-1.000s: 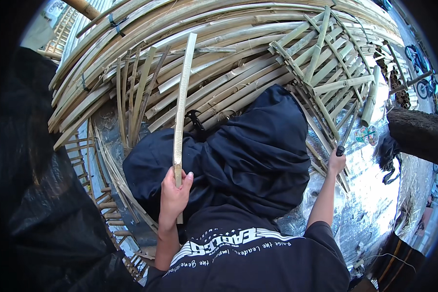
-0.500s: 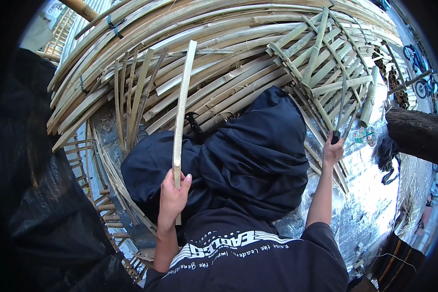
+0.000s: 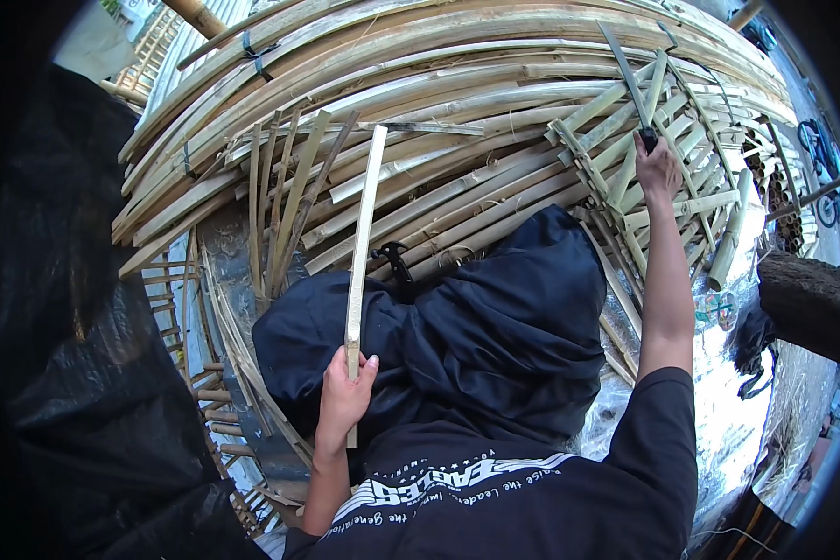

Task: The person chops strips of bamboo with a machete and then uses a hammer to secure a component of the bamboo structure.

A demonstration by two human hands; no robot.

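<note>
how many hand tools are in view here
2: a long, dark-bladed, black-handled knife in the right hand, and a black hammer-like tool, partly hidden, at the shiny black cloth over the lap. More may be hidden among the pale bamboo strips.

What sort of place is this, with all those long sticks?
Probably a bamboo workshop: long bamboo strips lie stacked up, the person's right hand holds a long-bladed tool, and the left hand grips a pale strip.
</note>
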